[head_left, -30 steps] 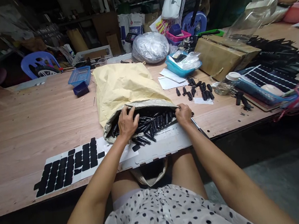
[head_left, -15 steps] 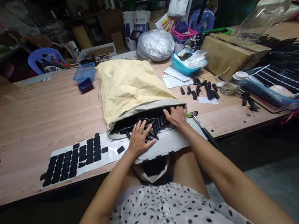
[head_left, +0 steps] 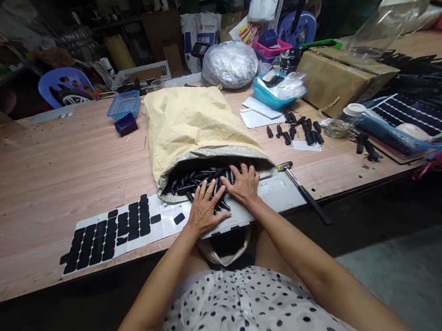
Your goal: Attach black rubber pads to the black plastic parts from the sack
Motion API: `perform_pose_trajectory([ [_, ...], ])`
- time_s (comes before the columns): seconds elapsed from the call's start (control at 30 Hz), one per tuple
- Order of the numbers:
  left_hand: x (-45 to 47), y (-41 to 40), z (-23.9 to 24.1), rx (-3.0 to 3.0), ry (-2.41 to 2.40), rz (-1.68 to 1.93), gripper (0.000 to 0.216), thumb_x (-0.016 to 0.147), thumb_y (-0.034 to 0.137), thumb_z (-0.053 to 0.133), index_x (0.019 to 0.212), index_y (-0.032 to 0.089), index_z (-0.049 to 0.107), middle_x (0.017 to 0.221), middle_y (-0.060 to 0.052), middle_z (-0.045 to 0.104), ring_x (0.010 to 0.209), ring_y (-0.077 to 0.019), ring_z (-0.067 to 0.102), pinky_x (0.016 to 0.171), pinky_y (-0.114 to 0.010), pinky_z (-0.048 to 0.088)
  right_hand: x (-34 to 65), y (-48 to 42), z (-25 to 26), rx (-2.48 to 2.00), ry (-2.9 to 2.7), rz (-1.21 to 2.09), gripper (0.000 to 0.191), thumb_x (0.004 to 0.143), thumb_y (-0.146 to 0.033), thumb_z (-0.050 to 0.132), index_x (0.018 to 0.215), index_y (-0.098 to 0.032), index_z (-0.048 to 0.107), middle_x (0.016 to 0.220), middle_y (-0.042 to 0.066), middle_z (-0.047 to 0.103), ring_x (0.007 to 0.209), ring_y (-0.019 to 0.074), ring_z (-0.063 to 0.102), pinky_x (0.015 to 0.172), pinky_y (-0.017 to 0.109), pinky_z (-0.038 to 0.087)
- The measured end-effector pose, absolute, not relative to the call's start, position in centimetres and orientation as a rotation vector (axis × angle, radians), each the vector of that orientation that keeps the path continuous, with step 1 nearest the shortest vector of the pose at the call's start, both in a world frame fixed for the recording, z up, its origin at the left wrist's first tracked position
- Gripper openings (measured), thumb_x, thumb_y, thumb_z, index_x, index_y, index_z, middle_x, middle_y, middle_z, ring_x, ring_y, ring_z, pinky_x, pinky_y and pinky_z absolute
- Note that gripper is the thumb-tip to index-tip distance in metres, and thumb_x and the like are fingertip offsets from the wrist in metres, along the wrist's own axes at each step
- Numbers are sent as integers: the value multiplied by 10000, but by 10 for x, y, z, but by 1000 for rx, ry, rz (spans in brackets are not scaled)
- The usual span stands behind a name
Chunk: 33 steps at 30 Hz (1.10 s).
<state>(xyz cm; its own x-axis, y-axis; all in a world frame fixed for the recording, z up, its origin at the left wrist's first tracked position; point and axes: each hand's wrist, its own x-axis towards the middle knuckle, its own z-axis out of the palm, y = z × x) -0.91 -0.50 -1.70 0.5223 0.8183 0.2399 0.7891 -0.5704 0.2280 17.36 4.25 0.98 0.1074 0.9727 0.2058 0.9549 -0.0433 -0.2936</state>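
Note:
A cream woven sack (head_left: 196, 118) lies on the table with its mouth facing me. Many glossy black tapered plastic parts (head_left: 194, 179) fill the mouth, and a few lie just outside it. My left hand (head_left: 205, 209) rests at the left of these loose parts, fingers spread over them. Against the parts from the right lies my right hand (head_left: 244, 184), its fingers apart at the sack's opening. Under both hands is a white flat board (head_left: 264, 203) at the table edge. What sits deeper in the sack is hidden in shadow.
A hammer (head_left: 305, 193) lies right of the board, its handle past the table edge. Sheets of black stickers (head_left: 110, 235) lie to the left. Several black parts (head_left: 308, 132), a cardboard box (head_left: 341, 76) and a blue basket (head_left: 276, 94) stand to the right.
My right hand has moved left from the sack's right rim to the black parts near my left hand. The sack's mouth now gapes wider; my left hand has barely moved.

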Motion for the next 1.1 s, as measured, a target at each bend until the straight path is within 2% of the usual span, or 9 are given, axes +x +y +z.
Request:
perform_pose_trajectory([
  [0.2, -2, 7, -17, 2631, 1478, 505, 765, 930, 617, 608, 1594, 295, 407, 1697, -116, 329, 1572, -397, 249, 1244, -622, 265, 166, 52, 8, -2045, -1896, 85, 547, 974, -570, 475, 1385, -259, 658, 1412, 183, 586, 1249, 383, 439, 1002, 516, 346],
  [0.5, -2, 10, -20, 2620, 1498, 532, 824, 916, 667, 587, 1608, 266, 384, 1689, -119, 346, 1578, -381, 240, 1261, -594, 238, 186, 62, 13, -1974, -1929, 285, 559, 993, -596, 413, 1424, -311, 628, 1387, 140, 612, 1214, 351, 492, 1033, 512, 362],
  [0.63, -3, 9, -18, 2634, 1480, 546, 830, 908, 668, 591, 1600, 251, 401, 1683, -126, 355, 1573, -386, 249, 1265, -589, 228, 215, 59, 12, -1789, -1857, 302, 526, 1031, -495, 356, 1419, -279, 637, 1408, 114, 632, 1258, 311, 513, 1085, 491, 376],
  [0.8, -5, 4, -15, 2653, 1476, 653, 681, 948, 539, 566, 1556, 248, 472, 1605, -127, 468, 1539, -364, 328, 1267, -576, 226, 251, 36, 8, -1626, -1768, 236, 478, 1014, -344, 350, 1261, -181, 725, 1300, 152, 685, 1217, 265, 581, 1070, 422, 434],
  [0.93, -7, -9, -14, 2526, 1676, 869, 518, 982, 409, 514, 1472, 246, 560, 1457, -127, 595, 1412, -329, 484, 1222, -550, 310, 279, 16, 8, -1854, -1598, 66, 397, 960, -290, 441, 1192, -180, 743, 1220, 167, 680, 1179, 299, 566, 1039, 457, 421],
  [1.1, -17, -26, -16, 2073, 2095, 1189, 394, 961, 331, 514, 1304, 184, 641, 1150, -137, 675, 1071, -280, 634, 990, -455, 509, 303, 6, 1, -2187, -1358, -87, 382, 893, -284, 538, 1218, -201, 721, 1204, 177, 624, 1127, 355, 504, 913, 483, 406],
])
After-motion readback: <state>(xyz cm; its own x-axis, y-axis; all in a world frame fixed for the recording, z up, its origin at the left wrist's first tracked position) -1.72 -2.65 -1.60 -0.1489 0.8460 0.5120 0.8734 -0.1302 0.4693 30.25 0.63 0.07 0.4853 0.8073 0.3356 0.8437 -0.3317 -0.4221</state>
